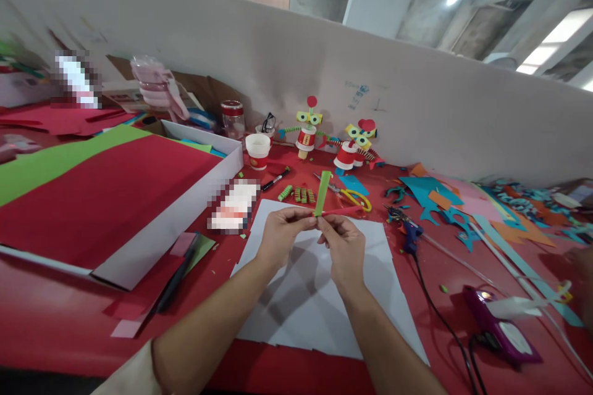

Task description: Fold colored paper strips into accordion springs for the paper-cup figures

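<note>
A green paper strip and a red paper strip are pinched, crossed, between the fingertips of the left hand and right hand — held above the white sheet on the red tabletop. Folded green pieces and yellow-handled scissors are noted just beyond. A glue gun is placed to the right; a white box is seen at left — two paper figures are stood at the far side.

Upright strip above the fingers was light green, side strip right of them red. Paper sheet below them was white, scissor handles beyond yellow.
</note>
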Motion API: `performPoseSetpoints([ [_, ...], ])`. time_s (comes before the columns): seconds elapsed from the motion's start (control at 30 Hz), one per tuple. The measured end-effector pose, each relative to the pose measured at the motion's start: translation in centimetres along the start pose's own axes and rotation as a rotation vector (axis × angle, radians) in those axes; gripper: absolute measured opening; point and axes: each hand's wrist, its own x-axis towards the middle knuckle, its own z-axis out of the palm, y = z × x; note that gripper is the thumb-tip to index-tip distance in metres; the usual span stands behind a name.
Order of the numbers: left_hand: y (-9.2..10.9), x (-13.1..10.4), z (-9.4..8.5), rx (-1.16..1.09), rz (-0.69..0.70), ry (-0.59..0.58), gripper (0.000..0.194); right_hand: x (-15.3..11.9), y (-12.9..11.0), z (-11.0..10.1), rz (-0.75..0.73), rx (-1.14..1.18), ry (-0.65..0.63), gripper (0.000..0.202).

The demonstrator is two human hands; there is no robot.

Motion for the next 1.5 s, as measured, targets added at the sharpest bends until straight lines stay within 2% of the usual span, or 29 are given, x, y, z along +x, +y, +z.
performPoseSetpoints([
  [0.13,0.4,0.5,-0.3,-0.131,-0.063,0.076,0.023,-0.4,-0.1,0.2,0.027,-0.091,-0.074,0.016],
  [0.23,0.5,0.6,-0.4,-0.191,-0.09,0.096,0.024,-0.4,0.2,0.3,0.043,-0.075,-0.099,0.021],
  [0.33,0.4,0.4,-0.3,-0.147,-0.088,0.057,0.021,-0.2,0.4,0.4,0.023,-0.048,-0.133,0.024],
  [0.53,0.4,-0.2,0.0,-0.059,-0.098,-0.012,0.017,0.0,0.3,0.1,0.047,-0.079,-0.077,0.021],
  [0.7,0.8,-0.3,0.2,0.01,-0.058,-0.101,0.016,-0.1,0.2,0.0,0.001,-0.137,-0.062,0.019],
  [0.87,0.7,-0.2,-0.1,0.084,0.033,-0.023,0.012,-0.4,-0.1,0.1,-0.038,-0.197,-0.127,0.019],
  [1.03,0.1,-0.1,-0.2,0.063,0.044,0.019,0.011,-0.5,0.4,0.2,-0.097,-0.147,-0.153,0.016],
  [1.3,-0.3,0.1,-0.3,0.011,-0.084,0.135,0.016,-0.4,0.4,0.0,-0.177,-0.296,-0.12,0.017],
  [1.5,-0.2,-0.2,0.1,0.059,-0.012,0.137,0.012,-0.3,0.3,0.3,-0.015,-0.169,-0.078,0.018],
])
